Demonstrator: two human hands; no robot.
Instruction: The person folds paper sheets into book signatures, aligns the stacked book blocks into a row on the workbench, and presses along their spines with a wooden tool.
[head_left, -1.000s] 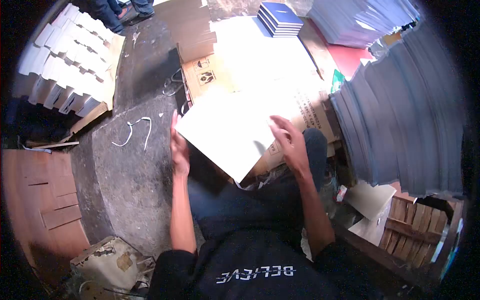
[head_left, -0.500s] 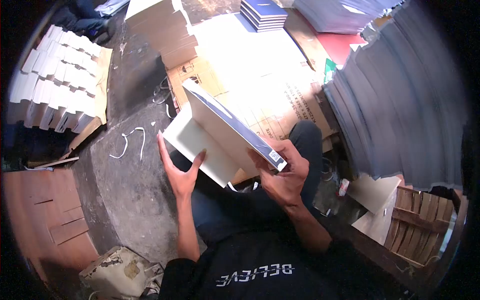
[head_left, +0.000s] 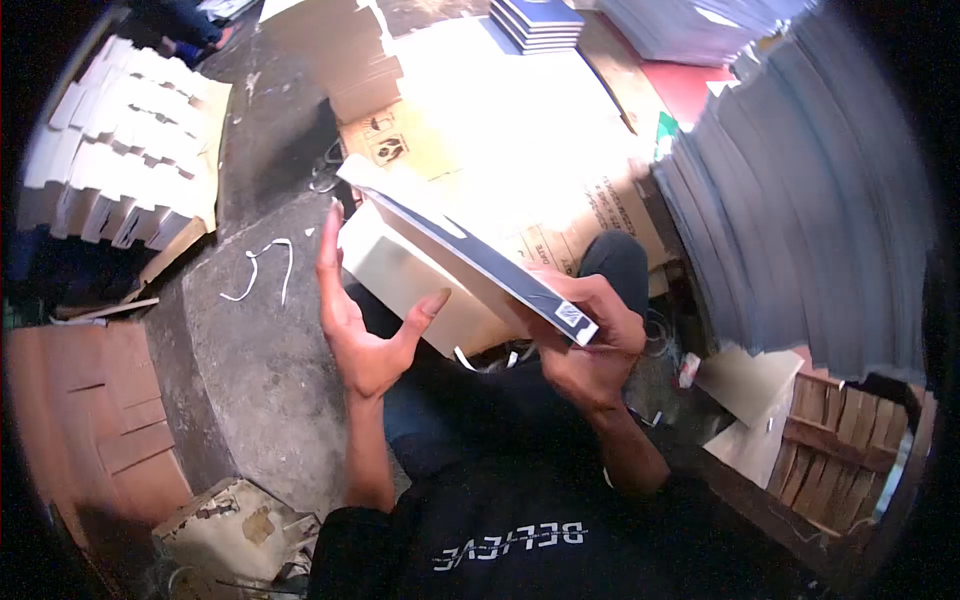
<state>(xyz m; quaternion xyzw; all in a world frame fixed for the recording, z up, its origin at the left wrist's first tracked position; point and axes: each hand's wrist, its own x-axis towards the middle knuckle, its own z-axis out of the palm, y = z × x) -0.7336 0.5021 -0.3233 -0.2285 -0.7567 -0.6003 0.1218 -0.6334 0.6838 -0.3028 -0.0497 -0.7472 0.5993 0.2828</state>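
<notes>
A book (head_left: 470, 262) with a dark blue and white cover is held partly open above my lap, its pale inner side facing left. My right hand (head_left: 595, 340) grips it at the lower right corner, near a small printed label, with the fingers partly behind it. At the book's left edge is my left hand (head_left: 370, 330), the thumb over the pale inner page and the fingers along the outer side. Beneath lies a flattened cardboard sheet (head_left: 560, 215) with printed marks, brightly lit.
Blue books (head_left: 540, 25) are stacked at the top. Tall sheet stacks (head_left: 800, 230) stand on the right. White paper bundles (head_left: 120, 140) lie at the left. A white string (head_left: 255, 270) is on the floor. Part of a person (head_left: 205, 30) shows at the upper left.
The pale board has been tilted up, showing the blue cover. My right hand has taken hold of the book's corner. Since the last frame the book has closed somewhat, with my left hand higher.
</notes>
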